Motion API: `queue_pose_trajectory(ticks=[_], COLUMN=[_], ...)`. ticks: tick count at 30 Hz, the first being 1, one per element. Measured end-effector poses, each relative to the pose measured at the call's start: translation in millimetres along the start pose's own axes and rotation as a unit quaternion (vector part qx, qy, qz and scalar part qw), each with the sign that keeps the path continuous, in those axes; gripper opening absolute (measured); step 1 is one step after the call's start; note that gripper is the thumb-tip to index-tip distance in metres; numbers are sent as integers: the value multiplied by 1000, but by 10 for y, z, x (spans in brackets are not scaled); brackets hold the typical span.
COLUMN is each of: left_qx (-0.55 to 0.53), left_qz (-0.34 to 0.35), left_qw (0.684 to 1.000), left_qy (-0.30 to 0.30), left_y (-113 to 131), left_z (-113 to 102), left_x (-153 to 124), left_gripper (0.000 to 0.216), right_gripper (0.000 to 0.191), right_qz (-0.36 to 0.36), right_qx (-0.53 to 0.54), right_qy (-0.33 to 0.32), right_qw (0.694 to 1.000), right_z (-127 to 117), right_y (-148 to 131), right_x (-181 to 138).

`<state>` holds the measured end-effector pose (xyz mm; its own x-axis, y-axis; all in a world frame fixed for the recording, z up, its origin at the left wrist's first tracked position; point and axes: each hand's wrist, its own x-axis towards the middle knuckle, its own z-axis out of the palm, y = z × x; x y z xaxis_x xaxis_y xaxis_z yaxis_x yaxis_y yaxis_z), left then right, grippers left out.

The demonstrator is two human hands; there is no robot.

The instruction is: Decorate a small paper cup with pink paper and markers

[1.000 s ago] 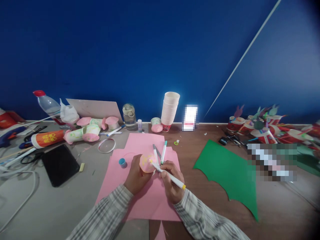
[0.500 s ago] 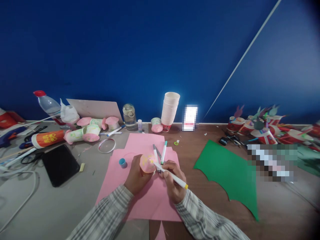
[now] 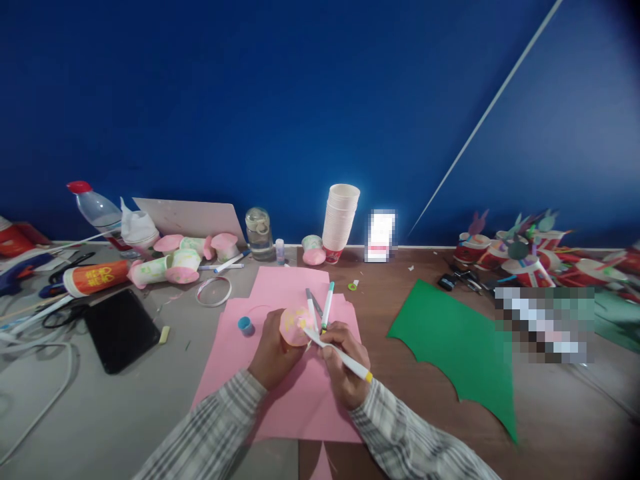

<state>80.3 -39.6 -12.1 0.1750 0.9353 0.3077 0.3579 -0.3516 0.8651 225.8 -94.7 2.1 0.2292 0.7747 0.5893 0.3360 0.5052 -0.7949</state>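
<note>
My left hand (image 3: 273, 353) is closed round a small pink paper cup (image 3: 295, 325) with yellow marks, held over the pink paper sheet (image 3: 295, 400). My right hand (image 3: 343, 363) grips a white marker with a yellow end (image 3: 340, 353), its tip touching the cup's pink face. Two more markers (image 3: 320, 308) lie on the pink sheet just beyond my right hand. A small blue cap (image 3: 245, 325) sits on the sheet left of the cup.
A green cut paper (image 3: 460, 347) lies to the right. A stack of white cups (image 3: 341, 217), a glass jar (image 3: 259, 232), decorated pink cups (image 3: 180, 260), a tape ring (image 3: 213, 291), a black tablet (image 3: 120, 328), cables and a bottle (image 3: 95, 207) crowd the left. Red decorated cups (image 3: 520, 257) stand far right.
The marker in my right hand shifted slightly against the cup, its yellow end swinging a little right and back. My left hand and the cup stayed put.
</note>
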Motion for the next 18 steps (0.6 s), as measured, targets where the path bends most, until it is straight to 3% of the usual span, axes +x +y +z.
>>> queue_pose_trajectory(ticks=[18], left_qx=[-3], left_qz=[3], left_qw=[1000], left_qy=[3], left_y=[10], left_z=[-4], left_x=[1], left_gripper=[46], right_gripper=[11], right_qz=[-2], right_qx=[3], right_qy=[-10], right_qw=[1000], right_z=[1], right_y=[-1], right_x=[6])
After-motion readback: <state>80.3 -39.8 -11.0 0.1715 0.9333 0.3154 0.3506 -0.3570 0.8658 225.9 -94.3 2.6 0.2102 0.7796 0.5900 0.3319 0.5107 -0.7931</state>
